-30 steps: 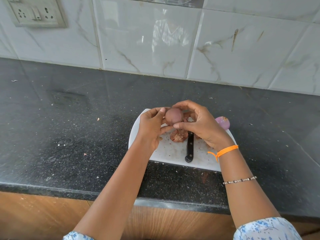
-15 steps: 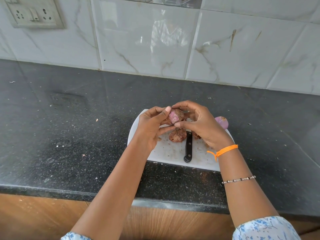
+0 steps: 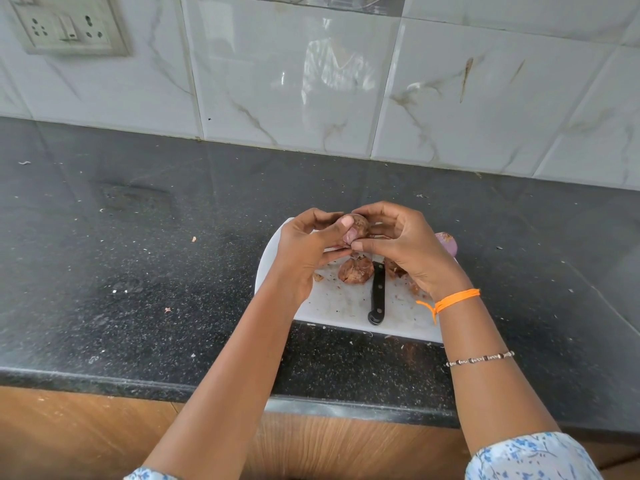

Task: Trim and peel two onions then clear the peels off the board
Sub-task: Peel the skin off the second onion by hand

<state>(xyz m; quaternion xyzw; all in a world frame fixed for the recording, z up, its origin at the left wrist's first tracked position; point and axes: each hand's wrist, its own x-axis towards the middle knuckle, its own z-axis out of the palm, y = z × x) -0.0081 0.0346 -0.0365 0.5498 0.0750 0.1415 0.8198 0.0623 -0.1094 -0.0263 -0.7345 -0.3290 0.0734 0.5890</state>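
**Both hands grip an onion above the cutting board**

A person's left hand (image 3: 304, 251) and right hand (image 3: 405, 247) meet over the far part of a white cutting board (image 3: 346, 303), and between them they hold a small onion (image 3: 360, 226) clear of the board. The left hand's fingers curl round the near side of the onion, its thumb lying across the top; the right hand's fingers arch over the far side while its thumb pinches in at the base, close to the left fingertips. Most of the onion is hidden by the fingers; the part that shows is brownish with a patch of pink.

Directly beneath the hands a crumpled heap of brown onion peel (image 3: 356, 270) lies on the board, with smaller scraps scattered around it and more peel partly hidden under the right wrist. A knife with a black riveted handle (image 3: 377, 296) rests just right of the heap, handle toward the person, its blade covered by the right hand. A second onion (image 3: 447, 242), purple and glossy, sits at the board's far right edge, half concealed behind the right hand.

An orange thread (image 3: 450, 301) circles the right wrist and a thin beaded bracelet (image 3: 479, 359) sits lower on the forearm. The board lies on a dark speckled worktop (image 3: 138, 271) flecked with crumbs, backed by pale marbled wall tiles (image 3: 277, 81) and a socket plate (image 3: 69, 26) at upper left
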